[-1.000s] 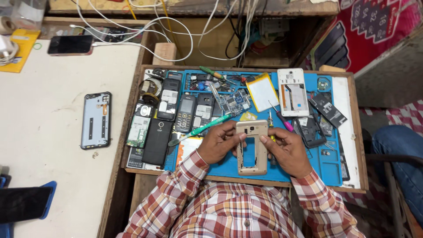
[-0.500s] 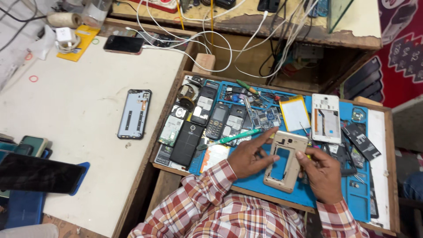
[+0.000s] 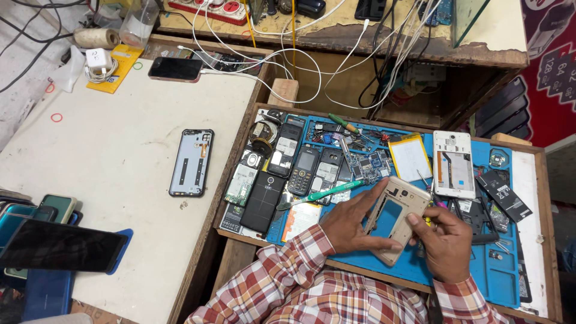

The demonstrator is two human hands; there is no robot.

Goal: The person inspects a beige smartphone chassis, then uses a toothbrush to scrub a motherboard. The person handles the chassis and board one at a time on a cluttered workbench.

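Left fingers (image 3: 375, 193): spread along the gold phone frame (image 3: 396, 216), clamped on its left edge and lower end.
Right fingers (image 3: 418, 221): pinched together on the frame's right edge; a thin tool seems to sit in them, unclear.
Frame: held just above the blue mat (image 3: 504, 282), now tilted, where a second ago it sat square.
Meaning: likely turned for access to one side.
Nearby: green screwdriver (image 3: 321, 194), white phone back (image 3: 453, 164), keypad phones (image 3: 303, 169).
Table (image 3: 114, 156): loose phone back cover (image 3: 192, 162).
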